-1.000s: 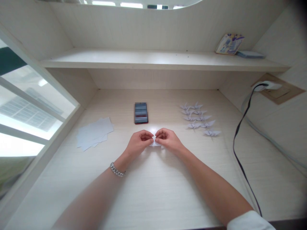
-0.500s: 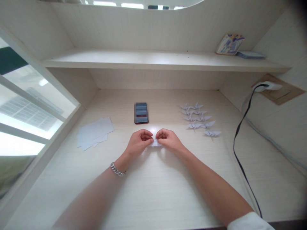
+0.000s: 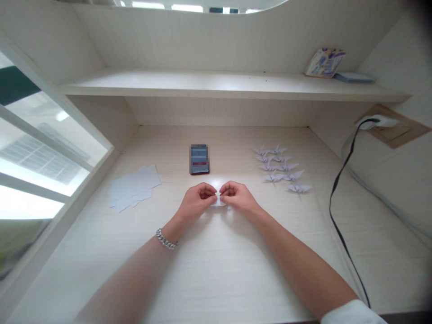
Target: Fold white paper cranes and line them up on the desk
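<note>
Both of my hands meet at the middle of the pale wooden desk (image 3: 216, 265). My left hand (image 3: 197, 202), with a silver bracelet at the wrist, and my right hand (image 3: 236, 196) each pinch a small piece of white folded paper (image 3: 218, 200) between curled fingers. The paper lies low on the desk and is mostly hidden by the fingers. A stack of white paper sheets (image 3: 133, 186) lies to the left. Several folded paper cranes (image 3: 280, 168) stand in rows to the right.
A dark phone (image 3: 199, 159) lies flat behind my hands. A black cable (image 3: 337, 198) runs from a wall socket (image 3: 380, 121) down across the desk's right side. A shelf above holds a small printed packet (image 3: 324, 62). A window frame bounds the left.
The hands have hardly moved; fingers shifted slightly on the folded paper and the hands drew a little closer together.
</note>
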### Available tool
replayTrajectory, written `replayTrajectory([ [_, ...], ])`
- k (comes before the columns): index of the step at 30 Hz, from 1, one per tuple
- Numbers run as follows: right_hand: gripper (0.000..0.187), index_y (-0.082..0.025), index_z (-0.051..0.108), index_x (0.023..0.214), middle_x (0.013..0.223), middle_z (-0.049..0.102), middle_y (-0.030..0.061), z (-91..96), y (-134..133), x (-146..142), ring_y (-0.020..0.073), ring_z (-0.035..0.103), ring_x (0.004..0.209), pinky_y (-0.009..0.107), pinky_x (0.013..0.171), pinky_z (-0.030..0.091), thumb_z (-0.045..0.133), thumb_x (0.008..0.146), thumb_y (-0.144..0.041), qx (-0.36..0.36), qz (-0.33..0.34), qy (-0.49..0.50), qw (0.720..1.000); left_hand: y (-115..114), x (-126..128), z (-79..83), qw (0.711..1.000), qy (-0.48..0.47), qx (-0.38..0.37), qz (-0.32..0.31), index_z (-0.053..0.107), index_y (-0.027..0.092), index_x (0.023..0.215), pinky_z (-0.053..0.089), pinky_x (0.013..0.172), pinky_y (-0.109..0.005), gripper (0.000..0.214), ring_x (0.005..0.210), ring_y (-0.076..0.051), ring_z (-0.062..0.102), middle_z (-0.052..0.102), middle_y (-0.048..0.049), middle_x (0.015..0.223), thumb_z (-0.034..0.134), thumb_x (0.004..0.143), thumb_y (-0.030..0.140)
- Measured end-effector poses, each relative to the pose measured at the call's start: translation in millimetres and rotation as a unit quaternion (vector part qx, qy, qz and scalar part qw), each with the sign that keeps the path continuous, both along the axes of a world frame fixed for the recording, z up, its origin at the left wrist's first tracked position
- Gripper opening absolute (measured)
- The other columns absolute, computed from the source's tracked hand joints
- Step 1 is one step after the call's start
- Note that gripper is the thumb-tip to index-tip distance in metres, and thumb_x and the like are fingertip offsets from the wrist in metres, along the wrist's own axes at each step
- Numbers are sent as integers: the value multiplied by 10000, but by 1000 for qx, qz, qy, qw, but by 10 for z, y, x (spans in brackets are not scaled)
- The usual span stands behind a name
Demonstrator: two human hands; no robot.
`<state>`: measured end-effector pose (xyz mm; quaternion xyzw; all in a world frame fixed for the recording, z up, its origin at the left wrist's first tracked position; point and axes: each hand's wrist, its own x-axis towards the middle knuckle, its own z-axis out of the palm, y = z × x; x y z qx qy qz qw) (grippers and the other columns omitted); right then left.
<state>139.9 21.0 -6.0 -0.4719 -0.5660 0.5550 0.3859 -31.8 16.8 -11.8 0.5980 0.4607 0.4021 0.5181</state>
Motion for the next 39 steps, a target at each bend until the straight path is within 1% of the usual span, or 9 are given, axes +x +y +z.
replayTrajectory([
  [4, 187, -155, 592, 755, 603, 584, -23, -10, 16, 8, 95, 523, 538, 199, 502, 381, 546, 582, -100, -6, 7, 1, 1000, 6, 1, -2, 1000, -25, -9, -2, 591, 136, 829, 483, 668, -261, 184, 709, -136, 606, 641, -49, 781, 653, 673, 212],
  [9, 177, -154, 601, 749, 690, 617, 8, -7, 34, 11, 113, 553, 583, 220, 530, 427, 534, 588, -125, -44, 7, 27, 999, 11, -4, 4, 999, -38, -18, 13, 579, 136, 820, 484, 668, -260, 200, 711, -137, 609, 639, -49, 781, 671, 658, 211],
  [15, 144, -160, 580, 733, 671, 600, -10, -11, 12, -3, 105, 539, 582, 219, 551, 417, 578, 590, -146, 22, -11, -1, 1000, -9, 13, -1, 999, -37, -18, 12, 576, 142, 840, 483, 653, -252, 213, 704, -135, 610, 639, -46, 770, 669, 666, 222],
  [21, 175, -154, 600, 740, 681, 618, 5, -15, 39, 13, 120, 563, 616, 215, 538, 421, 537, 581, -117, -9, -9, 18, 1000, 6, 13, 14, 999, -43, -20, 27, 585, 138, 832, 489, 663, -258, 230, 708, -137, 611, 646, -50, 779, 687, 640, 214],
  [24, 159, -153, 610, 778, 710, 621, 16, 36, 19, 5, 130, 574, 633, 234, 562, 454, 584, 624, -183, -22, -2, 19, 1000, 2, 26, 32, 998, -52, -15, 44, 589, 137, 805, 488, 654, -248, 217, 703, -137, 612, 646, -46, 774, 690, 634, 225],
  [27, 118, -150, 616, 739, 679, 607, 13, 86, -10, -5, 124, 567, 600, 239, 567, 461, 599, 668, -243, -14, 26, -18, 999, -1, 31, 38, 997, -61, -17, 49, 591, 136, 786, 487, 649, -244, 206, 699, -137, 614, 646, -42, 760, 689, 633, 235],
  [34, 101, -153, 619, 688, 607, 581, -11, 85, 7, 20, 111, 548, 540, 220, 533, 445, 587, 681, -249, -30, 28, -26, 999, 17, 3, 27, 997, -59, -36, 34, 622, 126, 866, 498, 681, -264, 229, 756, -160, 628, 674, -74, 830, 633, 643, 179],
  [36, 106, -153, 619, 684, 605, 580, -14, 71, 17, 27, 110, 547, 539, 219, 532, 442, 583, 686, -253, -24, 30, -23, 999, 5, 10, 39, 998, -43, -40, 23, 626, 131, 910, 503, 666, -269, 252, 741, -161, 628, 676, -67, 814, 619, 675, 223],
  [39, 120, -151, 615, 677, 612, 576, -14, 56, 18, 28, 109, 541, 549, 224, 544, 449, 570, 698, -261, -11, 39, -23, 999, -19, 23, 70, 999, 28, -24, -11, 650, 144, 829, 488, 594, -250, 220, 643, -148, 613, 666, -45, 721, 584, 726, 327],
])
